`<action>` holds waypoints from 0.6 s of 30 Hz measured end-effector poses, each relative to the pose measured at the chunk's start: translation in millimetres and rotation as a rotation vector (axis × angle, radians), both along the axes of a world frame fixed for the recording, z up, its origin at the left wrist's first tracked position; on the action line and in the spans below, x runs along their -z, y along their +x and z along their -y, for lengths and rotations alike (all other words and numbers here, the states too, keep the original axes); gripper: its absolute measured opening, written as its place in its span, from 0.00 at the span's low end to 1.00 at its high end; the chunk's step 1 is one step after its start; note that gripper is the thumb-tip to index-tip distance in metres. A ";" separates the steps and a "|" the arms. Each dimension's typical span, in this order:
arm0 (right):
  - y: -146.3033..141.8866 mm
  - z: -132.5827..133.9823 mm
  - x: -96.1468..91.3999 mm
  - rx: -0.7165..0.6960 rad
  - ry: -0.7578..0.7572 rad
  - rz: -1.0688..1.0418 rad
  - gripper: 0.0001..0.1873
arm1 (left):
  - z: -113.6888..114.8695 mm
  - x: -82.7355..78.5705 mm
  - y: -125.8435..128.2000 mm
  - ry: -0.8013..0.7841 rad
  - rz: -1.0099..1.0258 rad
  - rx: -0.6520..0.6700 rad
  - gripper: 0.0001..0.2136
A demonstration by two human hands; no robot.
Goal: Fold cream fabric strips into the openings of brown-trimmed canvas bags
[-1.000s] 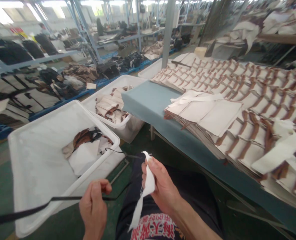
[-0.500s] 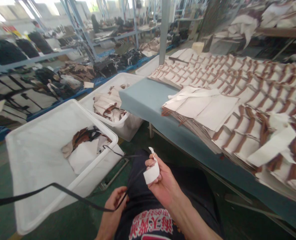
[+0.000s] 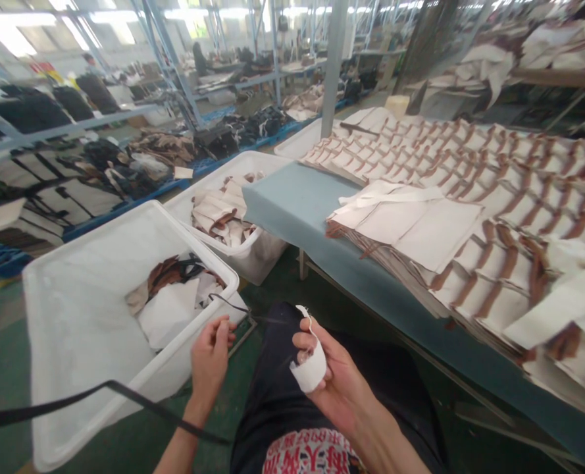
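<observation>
As far as the head view lets me judge, this piece of work is partway: one white strip (image 3: 310, 372) is in my grasp, its tail curling loose across the fingers of my right hand (image 3: 339, 378). My left hand (image 3: 213, 352) has its fingers curled beside the near bin (image 3: 85, 309); whether they pinch anything I cannot tell. One long black strap (image 3: 89, 394) crosses the near bin's rim, lying slack, so I'd call that part unsettled. What else is left I cannot tell. Counting: two hands, one held strip, two white bins close by, the far bin (image 3: 267, 257) holding cream scraps (image 3: 218, 210). On the table (image 3: 292, 194) sits one flat stack (image 3: 415, 227); the brown-edged bundles (image 3: 470, 138) overlap too much to number.
</observation>
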State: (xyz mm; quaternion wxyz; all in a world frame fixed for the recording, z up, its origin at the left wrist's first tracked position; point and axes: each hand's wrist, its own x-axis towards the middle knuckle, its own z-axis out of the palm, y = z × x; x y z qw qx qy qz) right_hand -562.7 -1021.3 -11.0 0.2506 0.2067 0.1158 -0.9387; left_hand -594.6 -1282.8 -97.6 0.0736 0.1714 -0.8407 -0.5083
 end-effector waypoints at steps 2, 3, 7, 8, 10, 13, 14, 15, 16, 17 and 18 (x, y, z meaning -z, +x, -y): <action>-0.8 0.5 -9.1 -0.020 0.055 -0.037 0.34 | 19.4 -11.9 -26.8 -0.146 -0.047 -0.003 0.25; -2.6 0.5 -14.4 -0.028 0.077 -0.059 0.34 | 27.9 -18.1 -38.6 -0.209 -0.050 0.033 0.22; -18.5 -0.4 -38.2 -0.088 0.149 -0.201 0.33 | 39.4 -32.0 -71.0 -0.369 -0.088 0.347 0.18; -23.9 -0.9 -44.3 -0.108 0.168 -0.241 0.33 | 37.9 -32.0 -76.3 -0.384 -0.100 0.440 0.19; -35.3 -1.7 -56.0 -0.145 0.193 -0.317 0.32 | 35.4 -29.7 -86.4 -0.397 -0.102 0.605 0.19; -53.8 -1.5 -72.9 -0.181 0.210 -0.409 0.30 | 41.5 -24.7 -103.7 -0.407 -0.065 0.727 0.17; -60.7 -0.7 -78.6 -0.189 0.218 -0.432 0.28 | 46.5 -23.8 -109.8 -0.410 -0.052 0.735 0.17; -68.2 0.9 -84.5 -0.194 0.227 -0.452 0.27 | 52.2 -23.4 -115.6 -0.412 -0.042 0.729 0.17; -76.5 3.3 -90.9 -0.201 0.233 -0.472 0.25 | 58.4 -23.7 -120.9 -0.411 -0.033 0.713 0.17; -85.8 6.7 -97.9 -0.213 0.236 -0.494 0.22 | 64.5 -24.7 -125.3 -0.407 -0.026 0.690 0.17; -96.1 11.4 -105.5 -0.230 0.233 -0.520 0.19 | 70.4 -26.4 -128.9 -0.399 -0.022 0.661 0.18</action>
